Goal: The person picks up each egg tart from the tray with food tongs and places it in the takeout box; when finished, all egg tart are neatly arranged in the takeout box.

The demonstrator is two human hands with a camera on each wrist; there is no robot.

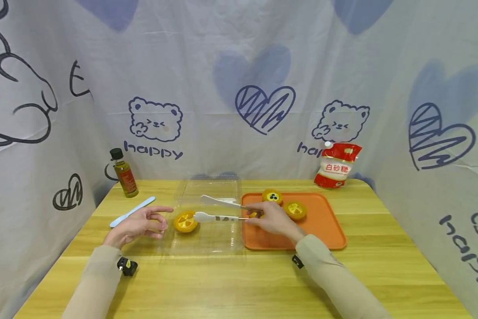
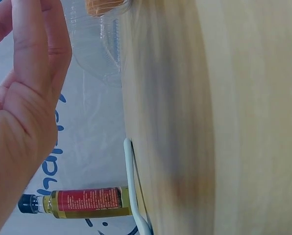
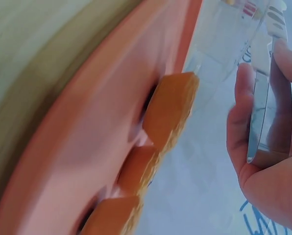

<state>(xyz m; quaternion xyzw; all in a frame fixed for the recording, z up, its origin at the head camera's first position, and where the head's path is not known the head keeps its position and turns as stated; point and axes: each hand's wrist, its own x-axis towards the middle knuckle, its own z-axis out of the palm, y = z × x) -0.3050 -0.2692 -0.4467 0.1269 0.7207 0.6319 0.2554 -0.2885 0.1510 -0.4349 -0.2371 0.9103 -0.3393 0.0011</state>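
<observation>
My right hand [image 1: 274, 217] grips a pair of food tongs [image 1: 219, 218] with white tips and metal handles. The tong arms are spread, and their tips reach left over a clear plastic box [image 1: 213, 241]. Inside the box, at its left side, sits a fruit tart [image 1: 185, 221], close to the lower tong tip with nothing between the tips. My left hand [image 1: 143, 222] hovers by the box's left side, fingers loosely extended and holding nothing. Under and behind my right hand, an orange tray [image 1: 319, 235] carries a blueberry tart [image 1: 272, 196], a fruit tart [image 1: 295, 211] and a partly hidden tart [image 1: 255, 214].
A pale blue spatula-like stick [image 1: 133, 212] lies left of my left hand. Behind it stands an oil bottle [image 1: 125, 176] with a black cap. A red and white sugar pouch [image 1: 334, 166] stands at the back right. Printed cloth hangs around the wooden table [image 1: 207, 288].
</observation>
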